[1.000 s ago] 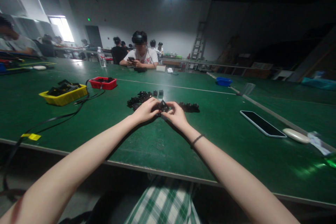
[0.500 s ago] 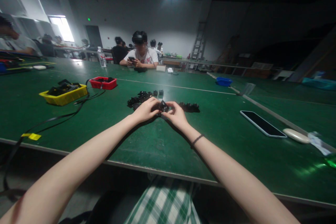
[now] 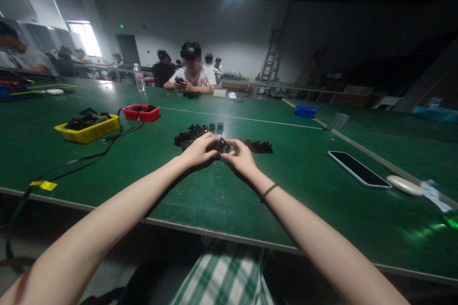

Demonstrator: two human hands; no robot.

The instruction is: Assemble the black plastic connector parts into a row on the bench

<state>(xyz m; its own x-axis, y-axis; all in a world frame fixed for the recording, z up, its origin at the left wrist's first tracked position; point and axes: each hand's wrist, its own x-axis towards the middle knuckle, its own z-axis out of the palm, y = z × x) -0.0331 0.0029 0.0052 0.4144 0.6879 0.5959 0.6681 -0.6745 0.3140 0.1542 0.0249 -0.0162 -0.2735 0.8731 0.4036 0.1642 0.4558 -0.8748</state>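
Between my two hands sits a small black plastic part (image 3: 223,145), too small and dark for me to tell its kind. My left hand (image 3: 201,149) grips it from the left with thumb and fingers. From the other side my right hand (image 3: 242,156) pinches it. Behind the left hand lies a cluster of similar black parts (image 3: 184,139), with two small black pieces (image 3: 216,127) at its far right end. To the right of my right hand runs a row of black parts (image 3: 260,146). The fingertips partly hide the held part.
At left stand a yellow tray (image 3: 85,136) and a red tray (image 3: 142,115), both with black parts, beside black cables (image 3: 103,152). Rightward lie a phone (image 3: 359,170), a pale oval object (image 3: 404,185) and a blue tray (image 3: 305,111). Across the green table (image 3: 286,205) sits a person (image 3: 195,76) holding a phone.
Hardly anything differs. Both hands stay closed around the black part in the same place, and the whole view has shifted very slightly.
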